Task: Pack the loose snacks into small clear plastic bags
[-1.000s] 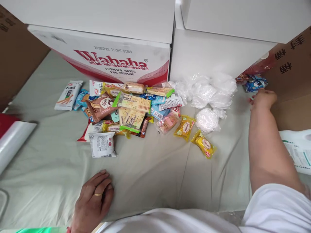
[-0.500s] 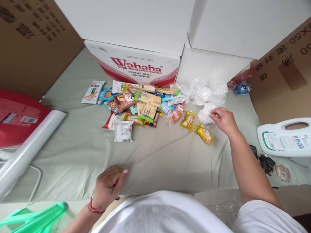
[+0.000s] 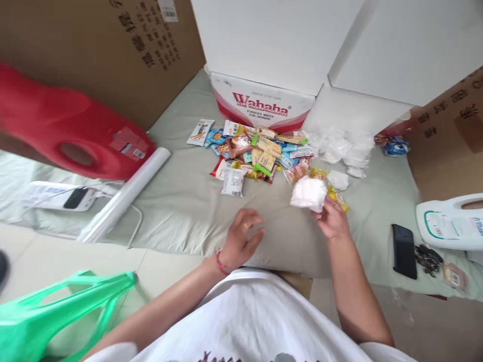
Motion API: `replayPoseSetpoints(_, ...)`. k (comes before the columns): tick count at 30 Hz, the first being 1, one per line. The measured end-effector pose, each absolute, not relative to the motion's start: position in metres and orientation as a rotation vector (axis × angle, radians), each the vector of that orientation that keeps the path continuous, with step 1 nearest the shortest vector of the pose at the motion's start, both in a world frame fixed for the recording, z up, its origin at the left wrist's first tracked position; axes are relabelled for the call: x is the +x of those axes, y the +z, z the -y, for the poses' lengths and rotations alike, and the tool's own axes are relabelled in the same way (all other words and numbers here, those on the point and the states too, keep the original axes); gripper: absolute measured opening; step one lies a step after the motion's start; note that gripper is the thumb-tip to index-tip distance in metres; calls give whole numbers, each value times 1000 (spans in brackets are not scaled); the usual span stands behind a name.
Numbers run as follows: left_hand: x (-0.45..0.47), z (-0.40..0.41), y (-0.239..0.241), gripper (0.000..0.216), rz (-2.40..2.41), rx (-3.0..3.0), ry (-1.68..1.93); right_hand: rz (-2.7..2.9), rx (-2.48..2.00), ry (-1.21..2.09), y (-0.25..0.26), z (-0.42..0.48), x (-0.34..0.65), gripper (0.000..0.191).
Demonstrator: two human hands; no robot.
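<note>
Pinched in my right hand point(image 3: 332, 217) is a folded white plastic bag point(image 3: 308, 194), lifted in front of the snacks and partly covering two yellow-wrapped snacks point(image 3: 338, 199). My left hand point(image 3: 243, 240) is near the front edge of the cloth-covered surface, fingers loosely bent and apart, holding nothing. Beyond it lies a silver snack packet point(image 3: 232, 182), at the front of a heap of wrapped snacks point(image 3: 266, 152). More clear and white plastic bags point(image 3: 339, 146) are bunched to the right of the heap.
Behind the heap stands a Wahaha carton point(image 3: 264, 103). To the left are a red jug point(image 3: 90, 130), a white roll point(image 3: 130, 191) and a power strip point(image 3: 60, 196). On the right lie a phone point(image 3: 404, 251), keys point(image 3: 428, 259) and a white detergent bottle point(image 3: 451, 223). A green stool point(image 3: 75, 306) stands below left.
My right hand has picked up the folded plastic bag and brought it nearer and to the left. My left hand has moved forward and its fingers have loosened. The view has turned left.
</note>
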State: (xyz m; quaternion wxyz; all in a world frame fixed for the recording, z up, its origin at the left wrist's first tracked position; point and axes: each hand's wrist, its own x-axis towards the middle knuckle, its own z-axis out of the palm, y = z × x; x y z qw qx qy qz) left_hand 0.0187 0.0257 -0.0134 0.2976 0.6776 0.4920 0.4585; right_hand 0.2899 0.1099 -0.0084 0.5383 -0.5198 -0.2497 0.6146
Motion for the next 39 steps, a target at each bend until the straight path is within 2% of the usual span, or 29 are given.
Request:
replayPoseSetpoints(2, 33, -39, -15, 51, -1329, 1788, 1213, 550, -1266, 1589, -18, -84, 258, 34)
replayPoseSetpoints(3, 39, -45, -18, 63, -1308, 1765, 1177, 554, -1273, 1642, -21, -73, 246, 33)
replayPoseSetpoints(4, 42, -51, -23, 59, -1261, 1716, 1135, 567, -1273, 1682, -23, -64, 237, 31)
replayPoseSetpoints(6, 44, -61, -33, 33, -1194, 1516, 1033, 576, -1247, 1717, -23, -53, 228, 27)
replayPoseSetpoints(7, 43, -64, -39, 27, -1200, 1402, 997, 563, -1225, 1714, -23, -51, 229, 24)
replayPoseSetpoints(10, 33, -69, -51, 24, -1345, 1193, 965, 467, -1161, 1647, -24, -49, 241, 15)
replayPoseSetpoints(12, 26, -68, -56, 30, -1456, 1221, 978, 377, -1131, 1636, -26, -50, 251, 15)
replayPoseSetpoints(14, 22, -64, -57, 54, -1513, 1353, 985, 291, -1110, 1667, -29, -51, 260, 18)
replayPoseSetpoints(16, 22, -59, -56, 89, -1503, 1527, 963, 231, -1081, 1692, -31, -53, 266, 20)
replayPoseSetpoints(18, 23, -56, -56, 105, -1475, 1613, 895, 207, -1033, 1689, -33, -55, 270, 20)
replayPoseSetpoints(20, 24, -56, -58, 91, -1439, 1554, 817, 214, -979, 1687, -33, -58, 272, 19)
replayPoseSetpoints(24, 22, -63, -61, 43, -1302, 1293, 813, 214, -912, 1662, -32, -62, 278, 22)
replayPoseSetpoints(26, 19, -67, -62, 33, -1298, 1201, 858, 178, -900, 1585, -31, -61, 285, 26)
replayPoseSetpoints(30, 16, -70, -58, 31, -1296, 1031, 954, 92, -862, 1369, -30, -53, 310, 32)
replayPoseSetpoints(33, 25, -80, -50, 37, -1227, 867, 1006, 51, -866, 1306, -35, -42, 329, 30)
replayPoseSetpoints(37, 64, -130, -18, 41, -1056, 810, 1049, 20, -906, 1269, -43, -27, 343, 27)
replayPoseSetpoints(39, 88, -165, 5, 51, -908, 851, 1108, 18, -905, 1250, -45, -23, 347, 27)
